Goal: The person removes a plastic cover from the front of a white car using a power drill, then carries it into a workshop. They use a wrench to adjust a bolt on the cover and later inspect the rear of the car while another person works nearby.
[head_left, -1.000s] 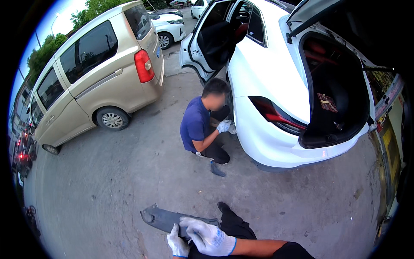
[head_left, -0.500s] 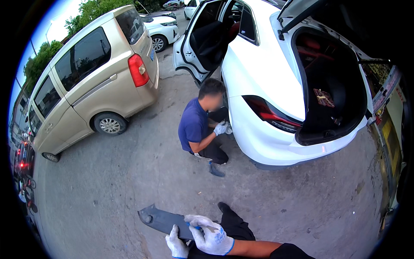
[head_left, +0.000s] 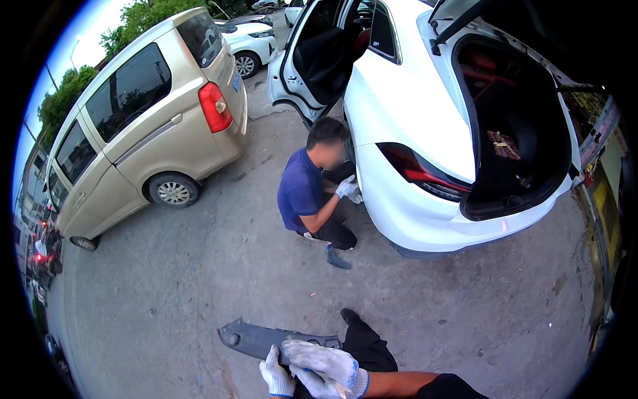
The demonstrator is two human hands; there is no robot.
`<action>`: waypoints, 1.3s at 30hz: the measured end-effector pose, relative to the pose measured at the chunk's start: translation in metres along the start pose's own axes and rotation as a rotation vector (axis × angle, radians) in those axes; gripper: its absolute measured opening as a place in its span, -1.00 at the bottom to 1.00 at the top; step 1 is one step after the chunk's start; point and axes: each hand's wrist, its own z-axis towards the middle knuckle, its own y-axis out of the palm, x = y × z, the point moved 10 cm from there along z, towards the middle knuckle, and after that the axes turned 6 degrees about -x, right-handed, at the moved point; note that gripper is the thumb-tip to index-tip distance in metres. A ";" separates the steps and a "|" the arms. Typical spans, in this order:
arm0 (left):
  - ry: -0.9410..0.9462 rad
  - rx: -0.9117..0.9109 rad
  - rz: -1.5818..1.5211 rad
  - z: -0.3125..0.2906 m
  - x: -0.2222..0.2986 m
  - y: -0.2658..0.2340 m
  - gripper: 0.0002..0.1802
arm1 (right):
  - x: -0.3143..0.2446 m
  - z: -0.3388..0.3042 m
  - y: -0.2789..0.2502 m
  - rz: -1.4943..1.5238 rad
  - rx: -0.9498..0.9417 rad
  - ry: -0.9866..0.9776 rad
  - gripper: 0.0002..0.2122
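Observation:
A long dark grey plastic panel point(head_left: 256, 337) is held low in front of me, its broad end with a round boss pointing left. My left hand point(head_left: 276, 374), in a white knit glove with a blue cuff edge, grips the panel's near edge with its fingers closed. Across the panel's right part lies my right hand point(head_left: 325, 364), gloved alike, fingers stretched out side by side. Grey smudges mark that glove. A small pale strip shows by its cuff; whether it is held I cannot tell.
A co-worker point(head_left: 302, 189) in a dark blue shirt and white gloves crouches at the rear wheel of a white car point(head_left: 405, 126), its tailgate raised and a rear door open. A beige van point(head_left: 126, 139) stands left on the concrete. A metal frame point(head_left: 598, 199) borders the right side.
My right hand has turned and straightened its fingers over the panel; the blue bit at its fingertips is out of sight. The panel has shifted slightly right, and more of its right end shows.

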 end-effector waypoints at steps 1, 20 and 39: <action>0.006 -0.021 0.016 0.004 -0.001 0.001 -0.68 | 0.003 0.001 0.003 -0.013 -0.047 0.016 -0.84; 0.005 0.017 -0.014 -0.028 0.017 0.002 -0.41 | 0.072 -0.020 0.078 -0.012 -0.415 0.253 -0.74; 0.008 0.057 0.080 -0.026 0.021 0.003 -0.48 | 0.066 0.003 0.014 -0.165 -0.088 0.087 -0.80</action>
